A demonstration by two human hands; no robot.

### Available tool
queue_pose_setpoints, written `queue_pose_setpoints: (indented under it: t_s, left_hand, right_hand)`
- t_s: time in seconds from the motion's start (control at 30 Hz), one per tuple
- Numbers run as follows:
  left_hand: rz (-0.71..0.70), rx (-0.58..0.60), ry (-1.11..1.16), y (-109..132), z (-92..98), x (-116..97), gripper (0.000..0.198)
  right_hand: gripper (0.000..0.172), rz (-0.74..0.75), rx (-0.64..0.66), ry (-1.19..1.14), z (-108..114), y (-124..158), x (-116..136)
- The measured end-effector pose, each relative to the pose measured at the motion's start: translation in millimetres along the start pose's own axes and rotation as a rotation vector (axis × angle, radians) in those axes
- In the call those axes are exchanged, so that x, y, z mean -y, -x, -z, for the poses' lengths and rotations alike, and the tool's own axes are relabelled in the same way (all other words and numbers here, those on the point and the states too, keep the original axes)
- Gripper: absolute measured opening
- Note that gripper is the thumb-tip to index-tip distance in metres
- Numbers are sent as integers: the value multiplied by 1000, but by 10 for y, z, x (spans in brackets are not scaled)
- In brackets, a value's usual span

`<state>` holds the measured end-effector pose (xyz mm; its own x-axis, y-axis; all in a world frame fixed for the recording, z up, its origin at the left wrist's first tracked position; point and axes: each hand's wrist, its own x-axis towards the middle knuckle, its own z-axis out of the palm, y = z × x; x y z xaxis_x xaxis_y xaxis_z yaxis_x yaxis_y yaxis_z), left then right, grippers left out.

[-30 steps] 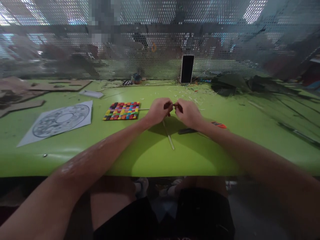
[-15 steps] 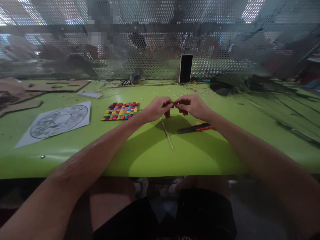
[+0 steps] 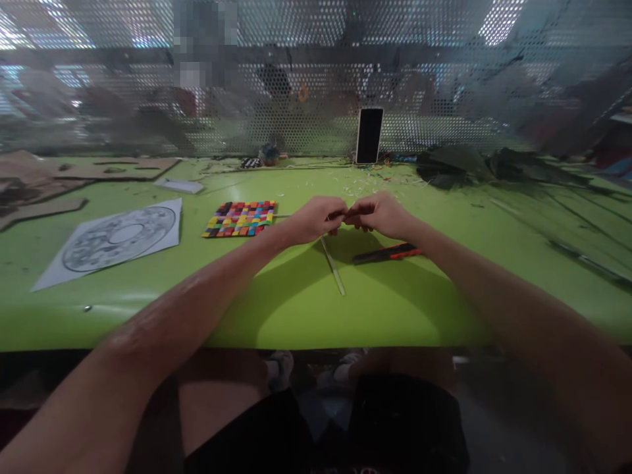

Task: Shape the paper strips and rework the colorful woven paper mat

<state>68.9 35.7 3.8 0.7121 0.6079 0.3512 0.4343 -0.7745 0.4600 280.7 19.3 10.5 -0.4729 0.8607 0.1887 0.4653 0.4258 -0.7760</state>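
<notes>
My left hand (image 3: 316, 220) and my right hand (image 3: 379, 214) meet fingertip to fingertip above the green table (image 3: 296, 309), both pinched closed on something small that I cannot make out. A thin pale strip (image 3: 333, 266) runs from under my left hand toward me, its near end lying on the table. A black and orange tool (image 3: 388, 253) lies just below my right hand. A woven mat of coloured squares (image 3: 240, 218) sits to the left of my left hand.
A printed sheet with a round pattern (image 3: 113, 238) lies at the left. Cardboard pieces (image 3: 116, 169) are at the far left. A dark phone (image 3: 369, 135) leans on the perforated metal screen (image 3: 444, 99). Dark leaves (image 3: 494, 168) lie at the back right.
My right hand lifted off the tool and shifted right, uncovering it. Both hands stay pinched together, now a little lower than half a second ago.
</notes>
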Motion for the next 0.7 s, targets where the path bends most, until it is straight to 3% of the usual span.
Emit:
queue_pose_setpoints:
  t_s: [0.33,0.57,0.7]
  left_hand:
    - [114,-5,123,8,-29,-31,23]
    - [112,9,-25,1,-34,-77,17]
    - [233,0,203,-1,-108,-75,19]
  right_hand:
    - [21,118,-101,515,-84,-4,23]
    - [25,13,-133,819,-144,32,141]
    - [26,-13,-119,938,-151,51,216]
